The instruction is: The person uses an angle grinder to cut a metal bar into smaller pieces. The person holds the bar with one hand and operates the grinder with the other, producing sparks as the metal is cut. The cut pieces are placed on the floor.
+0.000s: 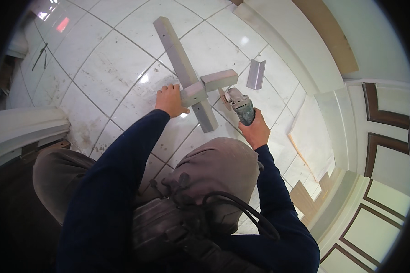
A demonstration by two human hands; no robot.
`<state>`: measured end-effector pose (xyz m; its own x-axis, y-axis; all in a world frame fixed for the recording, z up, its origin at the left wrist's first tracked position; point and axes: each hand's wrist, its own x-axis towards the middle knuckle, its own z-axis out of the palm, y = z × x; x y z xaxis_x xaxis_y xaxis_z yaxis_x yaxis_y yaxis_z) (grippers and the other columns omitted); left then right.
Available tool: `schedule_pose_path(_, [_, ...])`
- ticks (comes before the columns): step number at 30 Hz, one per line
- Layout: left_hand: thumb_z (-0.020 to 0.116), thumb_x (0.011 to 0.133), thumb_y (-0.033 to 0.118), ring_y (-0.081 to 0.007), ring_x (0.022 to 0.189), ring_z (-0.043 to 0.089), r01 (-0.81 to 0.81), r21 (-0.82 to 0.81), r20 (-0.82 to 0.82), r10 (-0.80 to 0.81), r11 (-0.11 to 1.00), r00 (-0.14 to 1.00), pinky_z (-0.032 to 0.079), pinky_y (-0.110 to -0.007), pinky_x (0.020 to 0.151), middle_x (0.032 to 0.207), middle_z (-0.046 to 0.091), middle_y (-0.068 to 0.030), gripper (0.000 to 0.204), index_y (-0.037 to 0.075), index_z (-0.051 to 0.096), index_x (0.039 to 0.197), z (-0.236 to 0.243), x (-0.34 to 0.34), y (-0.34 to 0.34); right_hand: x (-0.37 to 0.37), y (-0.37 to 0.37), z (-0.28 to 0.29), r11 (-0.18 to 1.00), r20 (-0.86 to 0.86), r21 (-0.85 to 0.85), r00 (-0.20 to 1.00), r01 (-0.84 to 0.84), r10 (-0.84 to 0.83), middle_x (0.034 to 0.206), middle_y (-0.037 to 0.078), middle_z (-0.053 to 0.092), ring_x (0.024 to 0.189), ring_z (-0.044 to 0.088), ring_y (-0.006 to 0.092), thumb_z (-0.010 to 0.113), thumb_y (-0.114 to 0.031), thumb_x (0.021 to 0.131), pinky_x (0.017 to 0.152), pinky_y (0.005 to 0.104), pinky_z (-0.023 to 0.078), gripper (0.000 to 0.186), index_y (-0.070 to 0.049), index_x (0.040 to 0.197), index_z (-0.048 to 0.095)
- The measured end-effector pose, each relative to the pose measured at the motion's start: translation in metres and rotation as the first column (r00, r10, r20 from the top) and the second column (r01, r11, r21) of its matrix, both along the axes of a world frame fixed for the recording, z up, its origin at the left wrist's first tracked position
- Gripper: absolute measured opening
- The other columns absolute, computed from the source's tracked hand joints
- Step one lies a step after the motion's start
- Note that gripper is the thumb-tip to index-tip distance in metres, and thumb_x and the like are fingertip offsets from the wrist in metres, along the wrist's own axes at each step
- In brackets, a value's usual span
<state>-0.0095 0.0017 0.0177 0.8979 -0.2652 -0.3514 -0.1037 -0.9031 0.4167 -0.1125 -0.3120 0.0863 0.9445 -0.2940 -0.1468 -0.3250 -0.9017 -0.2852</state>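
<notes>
My right hand (256, 130) is wrapped round the body of an angle grinder (243, 109). Its thin brownish disc (224, 99) stands beside a short grey square bar (219, 80); whether they touch I cannot tell. My left hand (170, 101) grips the left end of another short grey bar (194, 93), which has a small hole and lies across a long grey bar (175, 50). The long bar rests slantwise on the floor. To the right of the bars lies an L-shaped metal angle piece (256, 74).
White floor tiles (127, 59) carry dusty smudges. A thin dark strip (40, 57) lies at the far left. A pale sheet (315, 132) is on the floor at right, near brown pieces (305, 200) and panelled white-and-brown fronts (373, 230). A black cable (246, 204) loops over my lap.
</notes>
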Motion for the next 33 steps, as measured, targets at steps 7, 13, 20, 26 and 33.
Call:
schedule_pose_path(7, [0.088, 0.071, 0.037, -0.0416, 0.120, 0.061, 0.098, 0.037, 0.053, -0.100, 0.995, 0.994, 0.055, -0.050, 0.100, 0.125, 0.064, -0.0209, 0.070, -0.001, 0.064, 0.125, -0.014, -0.007, 0.010, 0.011, 0.024, -0.010, 0.989, 0.081, -0.097, 0.989, -0.112, 0.121, 0.119, 0.014, 0.067, 0.109, 0.069, 0.0357, 0.079, -0.030, 0.078, 0.086, 0.0501, 0.058, 0.066, -0.011, 0.137, 0.053])
schedule_pose_path(13, [0.081, 0.072, 0.043, -0.0412, 0.112, 0.067, 0.171, 0.073, -0.020, -0.170, 0.983, 0.985, 0.056, -0.048, 0.097, 0.117, 0.069, -0.0219, 0.064, -0.001, 0.073, 0.117, 0.004, 0.005, 0.012, 0.020, 0.035, -0.016, 0.982, 0.115, -0.124, 0.981, -0.143, 0.157, 0.118, 0.014, 0.066, 0.107, 0.068, 0.0373, 0.079, -0.027, 0.077, 0.085, 0.0504, 0.057, 0.068, -0.013, 0.138, 0.052])
schedule_pose_path(20, [0.076, 0.069, 0.050, -0.0353, 0.101, 0.072, 0.217, 0.006, -0.157, -0.214, 0.976, 0.964, 0.058, -0.043, 0.090, 0.103, 0.074, -0.0202, 0.064, 0.002, 0.078, 0.111, 0.009, 0.019, 0.016, 0.016, 0.027, -0.021, 0.969, 0.122, -0.176, 0.973, -0.174, 0.197, 0.118, 0.013, 0.065, 0.107, 0.067, 0.0347, 0.082, -0.031, 0.076, 0.087, 0.0483, 0.057, 0.071, -0.011, 0.138, 0.051])
schedule_pose_path(26, [0.076, 0.068, 0.050, -0.0368, 0.100, 0.072, 0.219, 0.010, -0.288, -0.207, 0.976, 0.935, 0.057, -0.043, 0.091, 0.106, 0.074, -0.0204, 0.064, 0.003, 0.079, 0.112, 0.016, 0.029, 0.018, 0.008, 0.010, -0.018, 0.954, 0.068, -0.231, 0.975, -0.190, 0.211, 0.118, 0.012, 0.065, 0.108, 0.067, 0.0342, 0.082, -0.030, 0.076, 0.088, 0.0474, 0.057, 0.071, -0.012, 0.138, 0.052])
schedule_pose_path(33, [0.083, 0.075, 0.031, -0.0397, 0.108, 0.068, 0.133, -0.033, 0.074, -0.130, 0.991, 0.989, 0.055, -0.048, 0.094, 0.112, 0.068, -0.0198, 0.060, 0.003, 0.061, 0.123, -0.004, 0.003, 0.016, -0.005, -0.001, -0.005, 0.978, 0.018, -0.195, 0.997, -0.069, 0.074, 0.120, 0.013, 0.065, 0.110, 0.068, 0.0349, 0.079, -0.027, 0.077, 0.087, 0.0474, 0.059, 0.068, -0.012, 0.138, 0.053])
